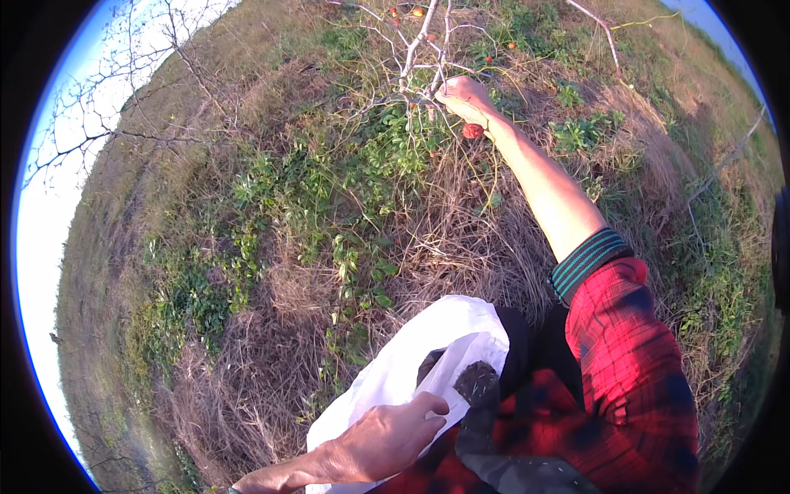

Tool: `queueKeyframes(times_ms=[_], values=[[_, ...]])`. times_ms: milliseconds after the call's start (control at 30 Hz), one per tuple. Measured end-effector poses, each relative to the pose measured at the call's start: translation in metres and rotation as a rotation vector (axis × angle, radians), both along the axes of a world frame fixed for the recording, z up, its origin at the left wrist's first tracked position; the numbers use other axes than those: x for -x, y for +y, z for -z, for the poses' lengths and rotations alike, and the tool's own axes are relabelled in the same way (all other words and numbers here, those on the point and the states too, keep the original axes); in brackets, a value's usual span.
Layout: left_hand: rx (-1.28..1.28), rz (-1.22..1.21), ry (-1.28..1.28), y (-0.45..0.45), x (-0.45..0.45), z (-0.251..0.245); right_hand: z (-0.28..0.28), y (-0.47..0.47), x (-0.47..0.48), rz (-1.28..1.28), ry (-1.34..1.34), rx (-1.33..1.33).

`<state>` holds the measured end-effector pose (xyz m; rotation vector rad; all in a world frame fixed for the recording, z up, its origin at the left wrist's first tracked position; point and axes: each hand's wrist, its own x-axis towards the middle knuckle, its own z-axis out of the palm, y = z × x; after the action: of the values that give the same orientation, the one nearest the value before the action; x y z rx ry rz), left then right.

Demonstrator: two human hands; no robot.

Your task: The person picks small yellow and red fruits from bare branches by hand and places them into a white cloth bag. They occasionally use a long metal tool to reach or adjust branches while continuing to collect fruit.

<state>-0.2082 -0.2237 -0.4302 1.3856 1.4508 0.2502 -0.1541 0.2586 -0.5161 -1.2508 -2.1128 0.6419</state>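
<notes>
My left hand [392, 435] is low in the view, its fingers curled on the edge of a white plastic bag [395, 364] held against my body. The bag's mouth gapes towards me, and a dark inside shows in part. My right arm stretches far forward. At its end my right hand [464, 99] is bent in beside the pale stems of a thorny, nearly leafless shrub [410, 58]; its fingertips are hidden behind the hand and twigs. A wrinkled red fruit [473, 131] hangs just under that wrist. Smaller red fruits [418, 12] dot the upper twigs.
Green leafy vines [389, 148] and dry grass [481, 228] cover the ground ahead. Bare branches [179, 55] spread at the upper left. A single bare stem [605, 31] reaches in from the top right. A dark strap [478, 426] crosses my red plaid shirt [629, 346].
</notes>
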Motion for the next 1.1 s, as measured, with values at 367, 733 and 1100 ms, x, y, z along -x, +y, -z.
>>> queueKeyframes(times_ms=[367,733,1100], values=[[-0.275,-0.156,0.012,-0.002,0.016,-0.015,-0.033,-0.056,-0.035,-0.067,0.515,0.510],[-0.187,-0.655,-0.791,0.071,0.040,-0.023,-0.067,-0.178,-0.114,-0.516,1.155,0.851],[-0.663,-0.375,-0.323,0.202,0.007,-0.057,-0.047,-0.226,-0.123,-0.391,1.044,0.916]])
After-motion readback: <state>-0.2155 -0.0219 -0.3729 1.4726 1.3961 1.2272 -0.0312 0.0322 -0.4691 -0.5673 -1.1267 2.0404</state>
